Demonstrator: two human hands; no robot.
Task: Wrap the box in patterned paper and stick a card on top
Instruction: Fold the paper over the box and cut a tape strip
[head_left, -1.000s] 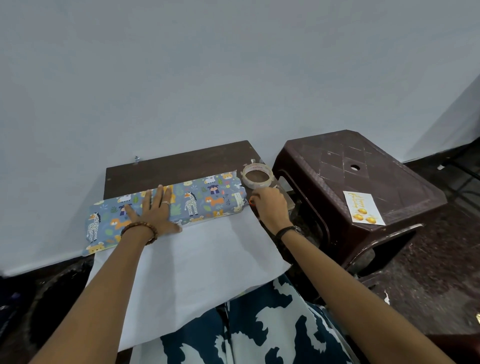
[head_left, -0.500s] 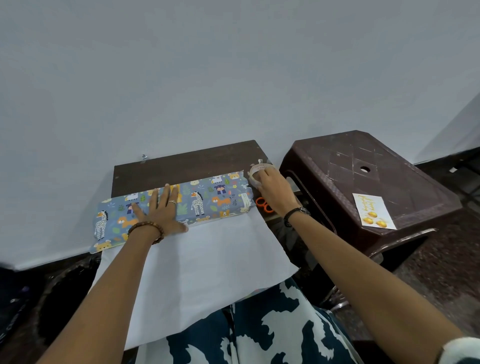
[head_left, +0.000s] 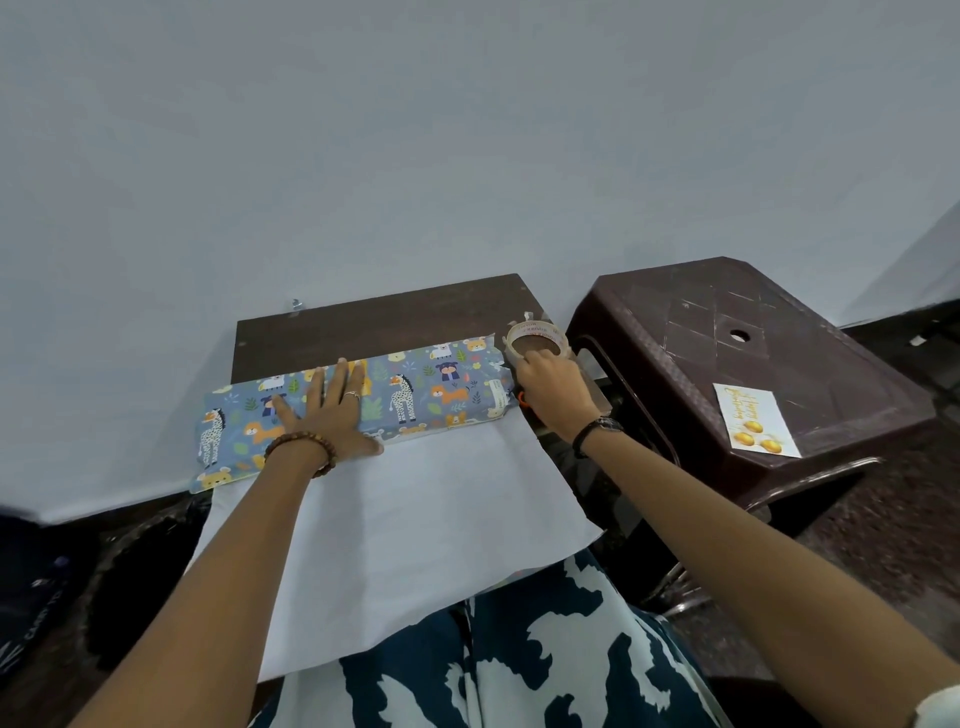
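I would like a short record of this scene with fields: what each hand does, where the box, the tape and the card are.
left hand: left hand lies flat, its straight fingers press on the wrapped box
right hand: right hand has its fingers curled on the tape roll
box: covered in animal-pattern paper, on the dark board; white paper sheet spreads toward the person
tape roll: beside the box's right end
card: card lies on the brown stool, not yet on the box
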